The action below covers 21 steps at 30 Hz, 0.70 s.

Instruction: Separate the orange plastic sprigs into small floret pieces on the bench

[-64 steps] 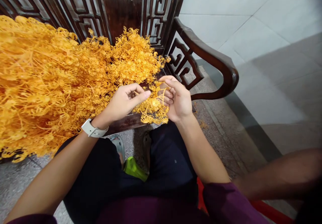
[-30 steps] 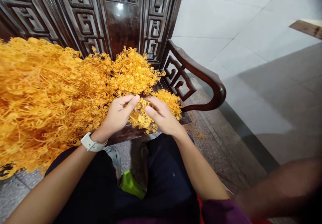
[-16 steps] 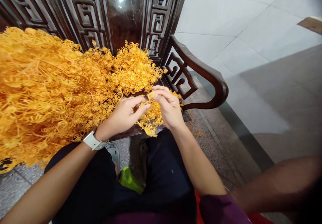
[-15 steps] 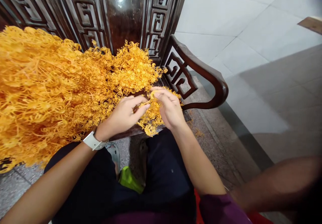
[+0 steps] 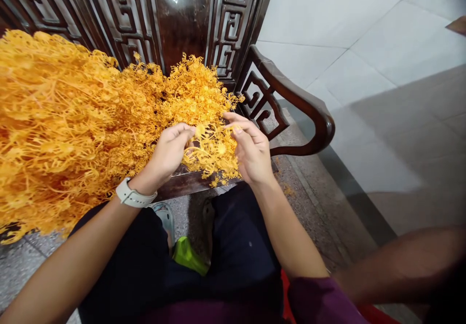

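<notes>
A big heap of dried orange-yellow branching sprigs (image 5: 73,120) lies on the dark wooden bench seat (image 5: 189,180), spreading off the left side of the view. A smaller tangled sprig (image 5: 213,151) is held between my hands, just off the heap's right edge. My left hand (image 5: 169,151), with a white watch (image 5: 133,195) on its wrist, grips the sprig's left side. My right hand (image 5: 251,149) pinches a thin strand of it between fingertips and thumb.
The bench has a carved dark wood back (image 5: 182,18) and a curved armrest (image 5: 302,100). Orange crumbs lie on the speckled stone floor (image 5: 320,217). Below are my dark trousers (image 5: 240,236) and a green slipper (image 5: 185,257). A blurred forearm (image 5: 404,265) crosses the lower right.
My hands have drawn apart, spreading the small sprig between them. The view has tilted slightly, so the bench sits a little higher in the picture.
</notes>
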{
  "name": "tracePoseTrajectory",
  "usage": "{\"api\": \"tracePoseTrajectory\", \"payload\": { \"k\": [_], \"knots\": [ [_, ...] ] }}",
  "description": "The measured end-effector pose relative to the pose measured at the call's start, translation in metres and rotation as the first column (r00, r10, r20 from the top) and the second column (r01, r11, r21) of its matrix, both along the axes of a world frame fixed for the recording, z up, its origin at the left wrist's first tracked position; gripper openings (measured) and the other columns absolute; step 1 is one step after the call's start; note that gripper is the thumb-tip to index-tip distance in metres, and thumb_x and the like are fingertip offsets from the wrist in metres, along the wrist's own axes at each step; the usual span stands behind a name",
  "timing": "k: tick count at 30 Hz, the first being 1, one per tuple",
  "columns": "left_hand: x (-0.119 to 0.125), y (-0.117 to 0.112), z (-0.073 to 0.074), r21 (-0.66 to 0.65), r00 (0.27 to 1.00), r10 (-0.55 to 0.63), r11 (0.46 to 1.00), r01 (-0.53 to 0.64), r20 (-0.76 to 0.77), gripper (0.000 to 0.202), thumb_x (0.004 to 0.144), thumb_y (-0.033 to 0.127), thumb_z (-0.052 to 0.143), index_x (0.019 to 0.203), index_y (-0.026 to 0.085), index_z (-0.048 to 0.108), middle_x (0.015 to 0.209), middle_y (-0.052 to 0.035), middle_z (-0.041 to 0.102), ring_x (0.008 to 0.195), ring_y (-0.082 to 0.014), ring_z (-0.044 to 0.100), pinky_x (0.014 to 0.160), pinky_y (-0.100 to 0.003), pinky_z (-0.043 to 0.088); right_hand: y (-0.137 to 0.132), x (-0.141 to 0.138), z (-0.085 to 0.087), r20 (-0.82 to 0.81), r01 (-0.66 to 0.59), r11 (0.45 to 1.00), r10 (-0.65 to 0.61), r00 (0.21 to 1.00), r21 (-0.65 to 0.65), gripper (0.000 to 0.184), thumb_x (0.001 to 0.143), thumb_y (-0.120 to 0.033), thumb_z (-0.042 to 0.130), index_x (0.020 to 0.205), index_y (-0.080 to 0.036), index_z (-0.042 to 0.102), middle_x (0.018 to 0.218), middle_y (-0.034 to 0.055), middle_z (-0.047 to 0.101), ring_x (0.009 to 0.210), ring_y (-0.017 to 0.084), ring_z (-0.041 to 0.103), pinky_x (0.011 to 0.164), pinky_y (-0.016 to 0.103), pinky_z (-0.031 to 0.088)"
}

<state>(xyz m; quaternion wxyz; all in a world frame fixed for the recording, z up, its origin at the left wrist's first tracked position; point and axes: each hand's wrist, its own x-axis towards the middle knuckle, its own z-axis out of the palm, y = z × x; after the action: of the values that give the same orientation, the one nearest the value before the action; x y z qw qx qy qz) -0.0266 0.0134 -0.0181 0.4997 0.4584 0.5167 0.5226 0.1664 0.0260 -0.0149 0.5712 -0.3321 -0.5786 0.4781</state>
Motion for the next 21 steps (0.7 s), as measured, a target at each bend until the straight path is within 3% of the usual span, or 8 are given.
{"api": "tracePoseTrajectory", "payload": {
  "k": [2,4,7,12,17,21],
  "knots": [
    [0.001,0.0,-0.001,-0.021,0.998,0.004,1.0,-0.003,0.055,0.019,0.09,0.022,0.061,0.071,0.019,0.059,0.067,0.0,0.055,0.056,-0.0113,0.047,0.052,-0.025,0.037,-0.004,-0.002,0.001,-0.021,-0.014,0.999,0.014,1.0,0.034,0.015,0.098,-0.043,0.069,0.097,-0.029,0.074,0.123,0.0026,0.075,0.12,0.023,0.065,0.096,0.041,0.053],
    [0.003,-0.003,-0.001,0.001,0.998,-0.049,0.999,0.049,0.036,0.018,0.092,0.024,0.061,0.075,0.019,0.06,0.067,0.0007,0.055,0.056,-0.0111,0.046,0.052,-0.025,0.037,-0.007,-0.005,0.003,-0.084,-0.039,0.998,0.035,0.996,-0.041,0.019,0.099,-0.047,0.068,0.097,-0.028,0.068,0.104,0.0023,0.075,0.091,0.018,0.066,0.077,0.034,0.053],
    [0.003,-0.008,0.0,0.079,0.981,-0.155,0.983,0.165,-0.119,0.022,0.1,0.032,0.059,0.081,0.02,0.057,0.064,0.0027,0.052,0.055,-0.0117,0.046,0.054,-0.026,0.036,-0.01,-0.007,0.005,-0.166,-0.098,0.983,0.071,0.984,-0.159,0.027,0.096,-0.05,0.072,0.092,-0.027,0.059,0.082,-0.0012,0.066,0.061,0.011,0.047,0.053,0.026,0.037],
    [0.002,-0.017,0.005,0.136,0.827,-0.312,0.899,0.417,-0.468,0.032,0.108,0.042,0.051,0.085,0.02,0.055,0.072,0.0028,0.051,0.065,-0.0127,0.049,0.062,-0.029,0.038,-0.008,-0.006,0.006,-0.181,-0.143,0.957,0.099,0.978,-0.252,0.036,0.093,-0.05,0.078,0.088,-0.024,0.053,0.072,-0.0064,0.05,0.049,0.006,0.021,0.043,0.025,0.015],
    [0.004,-0.022,0.007,0.183,0.776,-0.185,0.914,0.361,-0.603,0.035,0.11,0.052,0.045,0.111,0.021,0.061,0.072,0.0038,0.055,0.065,-0.0146,0.052,0.066,-0.032,0.037,-0.008,-0.007,0.002,-0.023,-0.09,0.989,0.088,0.996,-0.118,0.039,0.092,-0.053,0.08,0.083,-0.022,0.059,0.069,-0.0052,0.048,0.055,0.008,0.034,0.047,0.026,0.024],
    [0.005,-0.023,0.008,0.361,0.768,-0.034,0.869,0.339,-0.64,0.035,0.106,0.052,0.055,0.112,0.019,0.065,0.094,-0.0036,0.067,0.089,-0.0198,0.06,0.083,-0.035,0.044,-0.013,-0.009,0.003,0.058,-0.067,0.996,0.07,0.996,-0.058,0.04,0.09,-0.056,0.081,0.08,-0.022,0.062,0.059,-0.0067,0.042,0.052,0.009,0.029,0.048,0.028,0.021]
  ]
}}
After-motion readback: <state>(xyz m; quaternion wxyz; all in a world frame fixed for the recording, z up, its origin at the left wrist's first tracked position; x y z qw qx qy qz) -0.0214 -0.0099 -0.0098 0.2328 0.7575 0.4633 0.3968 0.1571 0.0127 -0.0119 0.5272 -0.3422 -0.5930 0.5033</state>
